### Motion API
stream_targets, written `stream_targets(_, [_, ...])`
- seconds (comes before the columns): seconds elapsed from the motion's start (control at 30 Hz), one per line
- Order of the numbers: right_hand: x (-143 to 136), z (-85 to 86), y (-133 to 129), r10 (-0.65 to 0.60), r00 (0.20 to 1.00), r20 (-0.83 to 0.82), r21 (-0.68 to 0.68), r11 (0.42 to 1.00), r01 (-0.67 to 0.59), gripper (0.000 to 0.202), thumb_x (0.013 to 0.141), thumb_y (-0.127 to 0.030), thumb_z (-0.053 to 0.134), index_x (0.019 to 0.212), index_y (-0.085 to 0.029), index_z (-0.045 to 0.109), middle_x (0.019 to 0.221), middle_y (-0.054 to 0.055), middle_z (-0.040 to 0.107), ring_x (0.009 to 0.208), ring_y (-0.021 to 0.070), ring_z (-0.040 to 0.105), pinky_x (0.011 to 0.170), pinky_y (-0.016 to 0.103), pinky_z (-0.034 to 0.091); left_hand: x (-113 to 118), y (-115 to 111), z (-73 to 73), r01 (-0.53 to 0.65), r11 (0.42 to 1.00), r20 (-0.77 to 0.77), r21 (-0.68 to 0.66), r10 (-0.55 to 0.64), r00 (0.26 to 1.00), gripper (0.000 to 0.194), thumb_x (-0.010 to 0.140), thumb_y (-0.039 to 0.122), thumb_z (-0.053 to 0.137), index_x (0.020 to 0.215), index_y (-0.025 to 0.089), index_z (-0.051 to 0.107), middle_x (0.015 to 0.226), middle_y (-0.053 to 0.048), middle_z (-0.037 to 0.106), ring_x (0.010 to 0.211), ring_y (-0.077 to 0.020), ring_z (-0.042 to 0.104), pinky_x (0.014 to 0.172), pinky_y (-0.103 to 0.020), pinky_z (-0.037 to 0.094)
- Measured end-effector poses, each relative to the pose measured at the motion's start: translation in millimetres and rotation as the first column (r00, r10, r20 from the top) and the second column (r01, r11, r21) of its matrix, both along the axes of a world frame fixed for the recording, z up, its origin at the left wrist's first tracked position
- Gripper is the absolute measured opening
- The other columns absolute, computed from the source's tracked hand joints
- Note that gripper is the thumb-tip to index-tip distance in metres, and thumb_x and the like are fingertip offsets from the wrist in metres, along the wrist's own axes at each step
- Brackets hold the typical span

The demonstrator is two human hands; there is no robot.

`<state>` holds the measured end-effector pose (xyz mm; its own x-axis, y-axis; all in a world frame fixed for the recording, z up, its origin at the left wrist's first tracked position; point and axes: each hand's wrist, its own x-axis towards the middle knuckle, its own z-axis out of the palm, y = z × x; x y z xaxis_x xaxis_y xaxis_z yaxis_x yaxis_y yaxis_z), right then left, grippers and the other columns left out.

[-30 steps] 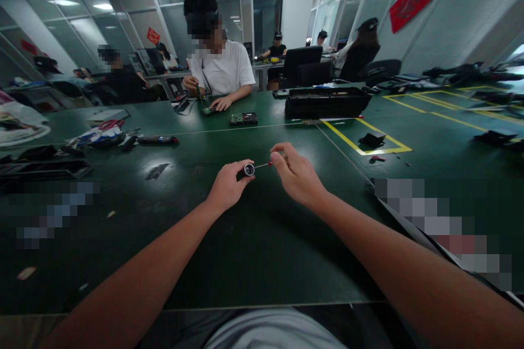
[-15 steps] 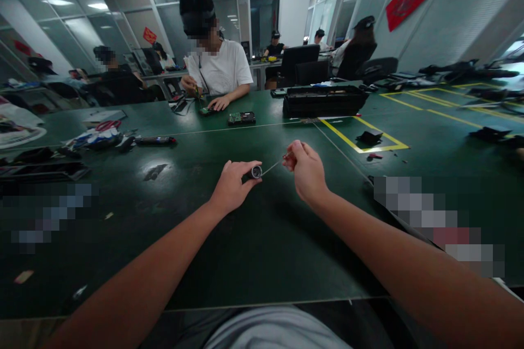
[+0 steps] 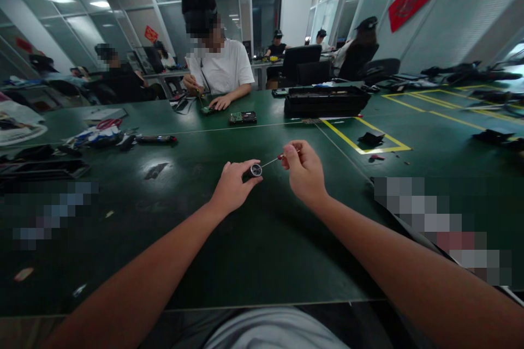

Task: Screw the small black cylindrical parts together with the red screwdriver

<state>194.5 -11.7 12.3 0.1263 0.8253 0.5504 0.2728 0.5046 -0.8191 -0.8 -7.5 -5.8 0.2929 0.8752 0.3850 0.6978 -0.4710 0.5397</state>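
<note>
My left hand (image 3: 230, 186) is closed around a small dark round part with a silver rim (image 3: 256, 169), thumb below and forefinger above. Its ringed end faces me. In my right hand (image 3: 306, 173) is a thin screwdriver (image 3: 269, 163) with a reddish handle, pinched between thumb and fingers. The shaft slants down to the left, and its tip meets the right edge of the round part. Whether the tip sits inside it or only touches the rim, I cannot tell. Both hands are above the green tabletop (image 3: 270, 251).
Across the table a co-worker in a white shirt (image 3: 231, 68) works on a circuit board. A hard drive (image 3: 243, 118) lies near them. Behind my right hand stands a long black housing (image 3: 326, 102). Tools and scraps, including a dark cylindrical tool (image 3: 156, 139), lie at left.
My right hand has turned slightly, and more of the screwdriver's reddish handle shows. The round part has tilted a little in my left hand.
</note>
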Motion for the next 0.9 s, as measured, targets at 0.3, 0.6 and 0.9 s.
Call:
stream_targets(0.3, [5, 13.0, -6, -0.155, 0.972, 0.176, 0.001, 0.988, 0.158, 0.037, 0.089, -0.052, 0.068, 0.067, -0.023, 0.06, 0.056, -0.003, 0.057, 0.052, 0.0134, 0.048, 0.055, 0.03, 0.034, 0, -1, 1.5, -0.045, 0.999, 0.01, -0.005, 0.045, 0.999, 0.037, 0.092, 0.03, 0.071, 0.128, 0.029, 0.064, 0.125, -0.002, 0.07, 0.111, -0.027, 0.061, 0.116, -0.058, 0.032])
stream_targets(0.6, [5, 10.3, -3, 0.054, 0.972, 0.231, 0.003, 0.998, -0.056, 0.016, 0.096, -0.036, 0.058, 0.095, -0.022, 0.066, 0.079, 0.002, 0.07, 0.067, 0.017, 0.061, 0.063, 0.031, 0.043, -4, 4, -5.1, -0.037, 0.999, 0.008, 0.005, 0.037, 0.999, 0.037, 0.092, 0.029, 0.071, 0.128, 0.03, 0.064, 0.128, -0.004, 0.069, 0.12, -0.0274, 0.06, 0.118, -0.058, 0.029])
stream_targets(0.9, [6, 10.1, -2, -0.004, 0.945, 0.326, -0.005, 1.0, 0.006, 0.034, 0.101, -0.046, 0.047, 0.085, -0.023, 0.065, 0.062, -0.001, 0.059, 0.056, 0.0156, 0.053, 0.058, 0.031, 0.034, -4, 3, -2.9, -0.048, 0.999, -0.013, 0.012, 0.048, 0.999, 0.035, 0.091, 0.027, 0.071, 0.126, 0.029, 0.065, 0.127, -0.004, 0.069, 0.121, -0.028, 0.06, 0.116, -0.059, 0.031])
